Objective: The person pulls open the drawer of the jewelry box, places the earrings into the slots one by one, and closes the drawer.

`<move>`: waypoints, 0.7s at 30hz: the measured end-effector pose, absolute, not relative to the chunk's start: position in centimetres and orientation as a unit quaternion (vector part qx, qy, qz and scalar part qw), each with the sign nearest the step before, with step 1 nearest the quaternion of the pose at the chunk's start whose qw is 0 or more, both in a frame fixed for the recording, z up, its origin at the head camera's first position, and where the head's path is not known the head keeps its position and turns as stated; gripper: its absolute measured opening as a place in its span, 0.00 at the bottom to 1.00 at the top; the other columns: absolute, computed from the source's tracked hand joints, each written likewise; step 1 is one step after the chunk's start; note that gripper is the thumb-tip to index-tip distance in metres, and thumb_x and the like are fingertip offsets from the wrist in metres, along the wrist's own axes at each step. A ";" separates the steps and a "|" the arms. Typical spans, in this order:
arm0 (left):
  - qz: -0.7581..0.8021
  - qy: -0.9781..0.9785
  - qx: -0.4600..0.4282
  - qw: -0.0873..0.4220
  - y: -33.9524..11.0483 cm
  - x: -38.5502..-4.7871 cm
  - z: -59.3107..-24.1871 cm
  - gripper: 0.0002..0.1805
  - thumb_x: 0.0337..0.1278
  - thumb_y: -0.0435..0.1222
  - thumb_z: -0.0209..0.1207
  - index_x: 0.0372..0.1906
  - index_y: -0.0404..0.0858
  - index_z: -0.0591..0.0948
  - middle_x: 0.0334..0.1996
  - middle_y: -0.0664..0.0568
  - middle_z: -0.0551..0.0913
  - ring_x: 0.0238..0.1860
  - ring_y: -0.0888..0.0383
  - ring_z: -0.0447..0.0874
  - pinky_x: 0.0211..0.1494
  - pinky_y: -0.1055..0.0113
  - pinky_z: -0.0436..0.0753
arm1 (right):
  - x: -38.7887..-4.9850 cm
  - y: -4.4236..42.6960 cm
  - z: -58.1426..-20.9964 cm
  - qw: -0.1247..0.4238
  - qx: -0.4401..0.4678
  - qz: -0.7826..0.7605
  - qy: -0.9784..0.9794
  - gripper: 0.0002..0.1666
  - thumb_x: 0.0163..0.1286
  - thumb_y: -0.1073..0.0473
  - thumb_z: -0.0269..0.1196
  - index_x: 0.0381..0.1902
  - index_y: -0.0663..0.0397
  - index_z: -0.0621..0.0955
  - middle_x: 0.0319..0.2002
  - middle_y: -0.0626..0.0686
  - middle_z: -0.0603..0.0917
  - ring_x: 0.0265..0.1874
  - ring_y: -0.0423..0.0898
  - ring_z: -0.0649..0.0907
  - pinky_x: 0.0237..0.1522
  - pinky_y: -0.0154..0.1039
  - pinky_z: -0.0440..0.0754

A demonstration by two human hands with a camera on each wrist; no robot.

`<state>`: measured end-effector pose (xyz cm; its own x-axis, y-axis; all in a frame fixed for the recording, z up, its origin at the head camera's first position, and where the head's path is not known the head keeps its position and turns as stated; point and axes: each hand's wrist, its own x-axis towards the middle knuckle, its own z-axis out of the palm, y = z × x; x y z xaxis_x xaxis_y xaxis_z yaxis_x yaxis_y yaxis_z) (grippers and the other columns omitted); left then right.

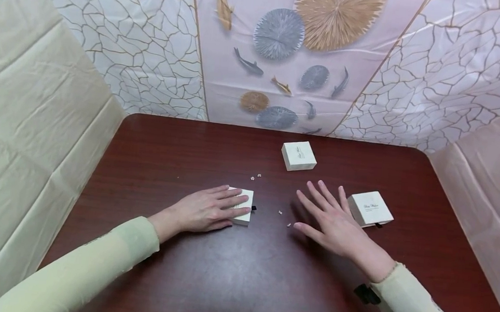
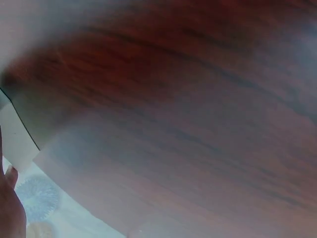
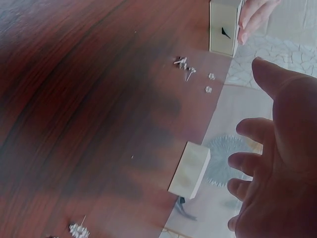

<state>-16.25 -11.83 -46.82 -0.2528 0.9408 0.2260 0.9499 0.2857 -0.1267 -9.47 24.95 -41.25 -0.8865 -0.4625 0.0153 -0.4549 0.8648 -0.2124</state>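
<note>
My left hand [image 1: 209, 208] lies with straight fingers on top of a small white box [image 1: 247, 201] with a black pull tab [image 1: 253, 208]. The right hand [image 1: 336, 225] is spread over the table and holds nothing. Close to its thumb and index finger are tiny silvery pieces [image 1: 288, 225] that look like stud earrings. In the right wrist view, two of these studs [image 3: 181, 63] show thin posts, with two small flower-shaped pieces [image 3: 211, 76] near them. Only an edge of the left hand [image 2: 11, 208] appears in the left wrist view.
Beside the right hand stands a second white box [image 1: 370, 208], printed on its lid and with a black tab. A third white box [image 1: 299, 155] sits farther back. Two tiny pieces [image 1: 253, 178] lie behind the left hand's box. Patterned cloth [image 1: 153, 47] hangs behind the dark table [image 1: 232, 280].
</note>
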 end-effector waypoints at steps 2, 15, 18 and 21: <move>-0.020 -0.792 -0.596 0.129 -12.1 -16.5 -46.9 0.30 0.75 0.47 0.64 0.77 0.47 0.77 0.75 0.45 0.76 0.77 0.46 0.72 0.78 0.50 0.72 | -9.6 24.5 -41.4 0.014 -0.247 -0.109 0.963 0.45 0.75 0.38 0.67 0.81 0.52 0.70 0.83 0.63 0.61 0.84 0.65 0.54 0.80 0.73 0.38; -0.031 -0.805 -0.578 0.129 -14.3 -17.9 -46.7 0.30 0.72 0.46 0.68 0.75 0.45 0.79 0.74 0.43 0.77 0.76 0.45 0.74 0.77 0.48 0.74 | -11.5 21.0 -41.6 0.012 -0.300 -0.123 0.946 0.43 0.75 0.39 0.68 0.80 0.52 0.73 0.82 0.61 0.65 0.84 0.61 0.57 0.80 0.73 0.43; -0.033 -0.809 -0.574 0.126 -14.9 -18.3 -46.6 0.31 0.71 0.45 0.68 0.75 0.44 0.79 0.73 0.42 0.78 0.75 0.44 0.74 0.76 0.47 0.74 | -12.1 20.2 -41.7 0.015 -0.310 -0.123 0.943 0.43 0.75 0.38 0.67 0.80 0.52 0.72 0.83 0.61 0.64 0.85 0.60 0.56 0.80 0.73 0.43; -0.040 -0.811 -0.570 0.124 -15.5 -18.7 -46.6 0.31 0.71 0.45 0.68 0.75 0.44 0.79 0.73 0.42 0.78 0.75 0.44 0.74 0.76 0.47 0.75 | -12.7 19.4 -41.7 0.016 -0.320 -0.123 0.939 0.43 0.76 0.37 0.66 0.80 0.52 0.72 0.83 0.60 0.64 0.85 0.60 0.56 0.80 0.73 0.43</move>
